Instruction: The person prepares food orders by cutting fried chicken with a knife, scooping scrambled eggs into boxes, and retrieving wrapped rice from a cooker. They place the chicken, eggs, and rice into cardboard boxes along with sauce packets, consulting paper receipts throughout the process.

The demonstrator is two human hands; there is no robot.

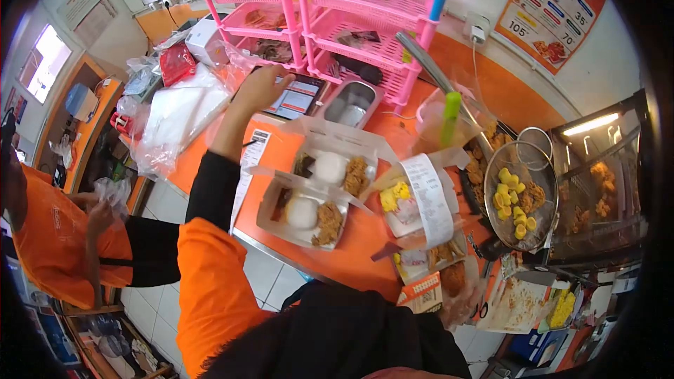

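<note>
My left hand point(262, 89) reaches out over a tablet point(298, 95) with a lit screen, fingers apart and nothing held, a fingertip close over the top of the screen. Below the tablet, two open cardboard boxes point(265, 217) each hold a white mound of rice point(302, 213) and a piece of fried chicken point(328, 223). To their right, a paper receipt point(427, 200) lies across another box with yellow and pink food point(397, 200). A metal tray point(353, 104) stands beside the tablet. My right hand is out of view.
Pink shelf racks point(344, 24) stand against the wall behind the tablet. A strainer point(521, 193) with yellow pieces rests over fried chicken at right, near a lit display case point(597, 189). At left a person in orange point(60, 238) handles a plastic bag point(112, 196).
</note>
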